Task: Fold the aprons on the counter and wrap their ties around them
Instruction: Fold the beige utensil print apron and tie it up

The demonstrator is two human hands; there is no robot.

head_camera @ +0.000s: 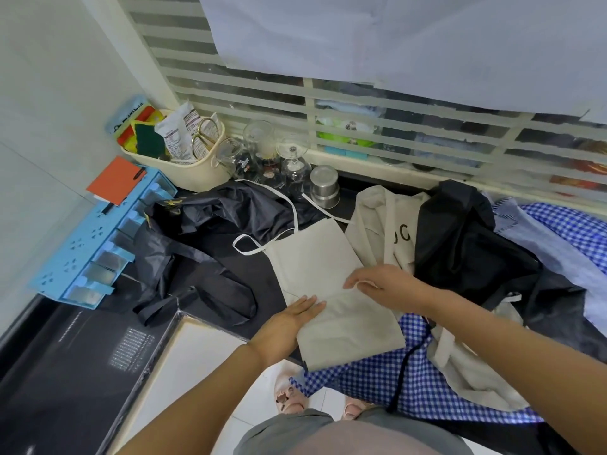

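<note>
A cream apron (315,257) lies in the middle of the dark counter (249,267), its near end folded over toward me into a flap (351,326). White ties (289,208) trail from its far end. My left hand (289,323) lies flat on the flap's left edge. My right hand (384,284) pinches the flap's far edge with curled fingers. A crumpled black apron (210,224) lies to the left. Another cream apron with letters (391,224), a black one (460,244) and a blue checked one (394,382) lie to the right.
At the back stand a cream basket (197,165) with packets and scissors, several glasses (272,152) and a steel cup (325,185). A blue drawer rack (98,244) with an orange notebook (115,178) sits at the left. A slatted window runs behind. My feet show below the counter edge.
</note>
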